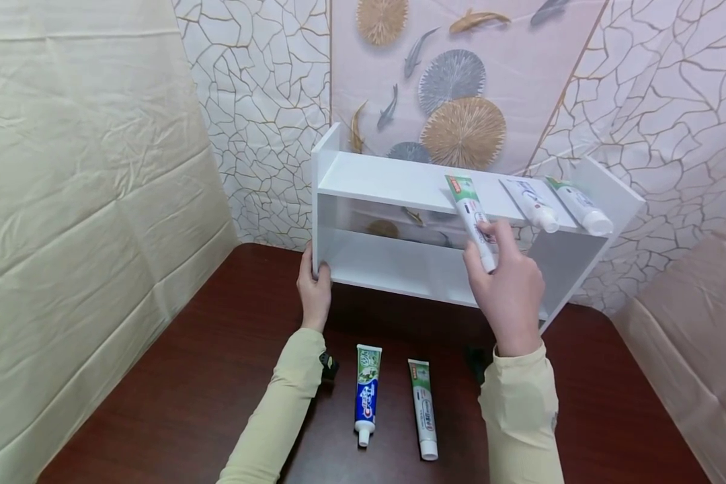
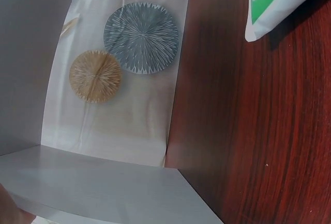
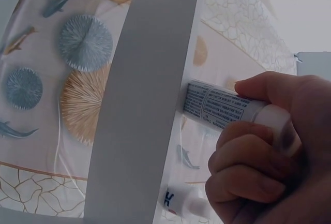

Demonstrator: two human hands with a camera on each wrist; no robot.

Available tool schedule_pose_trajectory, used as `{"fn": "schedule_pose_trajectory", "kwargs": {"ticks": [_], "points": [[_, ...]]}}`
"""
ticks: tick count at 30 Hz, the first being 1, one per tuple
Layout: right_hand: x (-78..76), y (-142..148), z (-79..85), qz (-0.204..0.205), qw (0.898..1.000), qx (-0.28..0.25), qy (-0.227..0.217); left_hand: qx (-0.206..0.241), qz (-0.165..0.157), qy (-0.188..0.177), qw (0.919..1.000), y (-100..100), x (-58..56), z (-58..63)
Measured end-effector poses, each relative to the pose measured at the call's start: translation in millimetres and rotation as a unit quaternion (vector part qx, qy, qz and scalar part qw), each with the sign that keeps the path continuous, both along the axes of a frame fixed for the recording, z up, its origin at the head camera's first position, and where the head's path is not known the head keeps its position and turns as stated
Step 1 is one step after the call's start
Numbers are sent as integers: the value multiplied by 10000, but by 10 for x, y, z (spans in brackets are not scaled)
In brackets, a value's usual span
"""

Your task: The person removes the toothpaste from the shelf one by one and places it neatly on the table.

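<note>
My right hand (image 1: 511, 292) pinches a green-and-white toothpaste tube (image 1: 468, 210) near its cap end, thumb on one side and fingers curled on the other. The tube's flat green end overlaps the top board of a white two-tier shelf (image 1: 387, 178). In the right wrist view, the tube (image 3: 217, 104) shows small printed text, with its cap between the fingers. My left hand (image 1: 314, 292) grips the lower front edge of the shelf's left side panel, thumb in front, the other fingers along the outer side. Only a sliver of this hand (image 2: 10, 211) shows in the left wrist view.
On the top board's right part lie a white toothpaste tube (image 1: 530, 202) and a green-and-white one (image 1: 579, 205), caps forward. A blue-and-green tube (image 1: 366, 393) and another green-and-white tube (image 1: 423, 410) lie on the dark wooden table (image 1: 175, 390). Patterned cloth (image 1: 266, 121) hangs behind.
</note>
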State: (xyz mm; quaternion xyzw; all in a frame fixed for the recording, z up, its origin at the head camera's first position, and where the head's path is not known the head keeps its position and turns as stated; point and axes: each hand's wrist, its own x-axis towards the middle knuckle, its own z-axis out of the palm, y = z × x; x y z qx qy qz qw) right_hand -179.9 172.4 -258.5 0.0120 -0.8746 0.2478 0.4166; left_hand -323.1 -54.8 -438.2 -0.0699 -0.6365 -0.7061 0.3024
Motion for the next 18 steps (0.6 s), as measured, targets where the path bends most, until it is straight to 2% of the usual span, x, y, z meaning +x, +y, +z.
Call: {"fn": "schedule_pose_trajectory", "kwargs": {"ticks": [3, 10, 18], "points": [[65, 8, -21, -3, 10000, -30, -39, -33, 5, -59, 10000, -7, 0, 12], [175, 21, -82, 13, 10000, -45, -77, -69, -10, 13, 10000, 8, 286, 302], [271, 26, -147, -28, 10000, -76, -34, -60, 73, -11, 10000, 5, 278, 292]]}}
